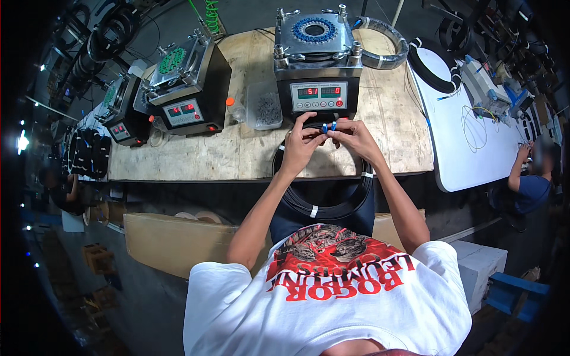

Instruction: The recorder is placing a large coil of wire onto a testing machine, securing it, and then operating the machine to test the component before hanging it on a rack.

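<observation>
My left hand and my right hand meet in front of the nearest polishing machine, just above the table edge. Both are closed, fingertips pinching small blue fiber-optic connectors. Which fingers grip which connector is partly hidden. A coil of black cable, bound with white ties, rests on my lap below my hands, its upper part reaching the table edge. The machine's metal top plate carries a ring of blue connectors, and its front panel shows lit red digits.
Left stand two more polishing machines. Between machines sit a clear tub of small grey parts and an orange-capped bottle. A wrapped cable coil lies behind right. Co-workers sit at both sides; a white table is right.
</observation>
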Demonstrator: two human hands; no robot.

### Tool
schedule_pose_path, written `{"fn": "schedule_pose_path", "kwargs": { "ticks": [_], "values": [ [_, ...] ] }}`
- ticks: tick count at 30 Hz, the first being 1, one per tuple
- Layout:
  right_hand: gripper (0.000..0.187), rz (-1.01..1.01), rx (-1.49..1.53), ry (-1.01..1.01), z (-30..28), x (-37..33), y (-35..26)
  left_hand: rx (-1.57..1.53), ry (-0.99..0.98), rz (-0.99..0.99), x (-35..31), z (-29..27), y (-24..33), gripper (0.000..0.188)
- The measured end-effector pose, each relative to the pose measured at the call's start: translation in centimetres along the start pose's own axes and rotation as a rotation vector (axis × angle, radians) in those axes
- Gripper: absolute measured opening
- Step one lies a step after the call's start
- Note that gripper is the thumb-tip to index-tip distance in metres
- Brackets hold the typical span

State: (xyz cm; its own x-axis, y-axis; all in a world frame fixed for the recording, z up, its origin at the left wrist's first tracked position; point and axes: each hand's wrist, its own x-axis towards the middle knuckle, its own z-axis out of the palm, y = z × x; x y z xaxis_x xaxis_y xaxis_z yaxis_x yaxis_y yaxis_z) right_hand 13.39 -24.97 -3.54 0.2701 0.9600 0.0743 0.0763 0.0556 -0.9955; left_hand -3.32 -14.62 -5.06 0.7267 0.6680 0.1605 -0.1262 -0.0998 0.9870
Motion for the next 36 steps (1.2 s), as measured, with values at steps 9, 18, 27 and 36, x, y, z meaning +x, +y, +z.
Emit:
{"fn": "schedule_pose_path", "kwargs": {
  "ticks": [9,18,27,36],
  "values": [
    [0.018,0.01,-0.036,-0.182,-0.5,0.7,0.3,-0.054,-0.067,-0.07,0.6,-0.7,0.9,0.051],
    [0.021,0.056,-0.008,-0.034,-0.2,0.1,0.4,0.698,0.04,0.027,6.4,-13.0,-2.0,0.019],
    [0.022,0.079,0.049,0.11,-0.1,0.8,2.1,1.224,-0.402,-0.207,11.2,-16.0,-6.9,0.029],
    [0.024,0.067,0.049,0.143,-0.6,0.2,1.9,1.028,-0.371,-0.084,11.3,-16.5,-7.2,0.035]
  ]
}}
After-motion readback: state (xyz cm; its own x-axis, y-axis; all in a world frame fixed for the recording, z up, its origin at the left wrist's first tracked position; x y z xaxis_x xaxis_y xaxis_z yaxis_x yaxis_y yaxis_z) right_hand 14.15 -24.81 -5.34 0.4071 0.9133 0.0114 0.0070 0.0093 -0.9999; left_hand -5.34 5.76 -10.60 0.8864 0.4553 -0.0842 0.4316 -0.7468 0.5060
